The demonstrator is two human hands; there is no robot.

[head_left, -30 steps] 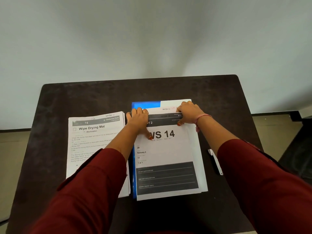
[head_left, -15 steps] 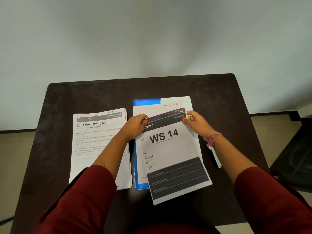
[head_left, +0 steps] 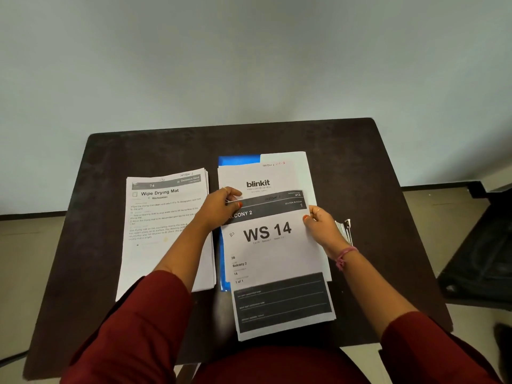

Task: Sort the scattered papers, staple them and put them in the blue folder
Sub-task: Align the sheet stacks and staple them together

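My left hand (head_left: 221, 207) pinches the top left corner of the "WS 14" sheet (head_left: 273, 253), and my right hand (head_left: 321, 227) pinches its right edge near the top. The sheet is lifted toward me off a stack whose top page reads "blinkit" (head_left: 257, 178). That stack lies on the blue folder (head_left: 238, 160), of which only the top left corner and a left strip show. A second stack, headed "Wipe Drying Mat" (head_left: 166, 214), lies to the left on the dark table (head_left: 166, 151). A stapler (head_left: 346, 230) peeks out behind my right hand.
The table's front edge runs just under the lifted sheet's lower end. A dark object (head_left: 487, 253) stands on the floor to the right of the table. A pale wall rises behind the table.
Both hands have drawn the "WS 14" sheet toward me and off the stack, which uncovers the "blinkit" page beneath. My right hand slid from the sheet's top edge to its right edge.
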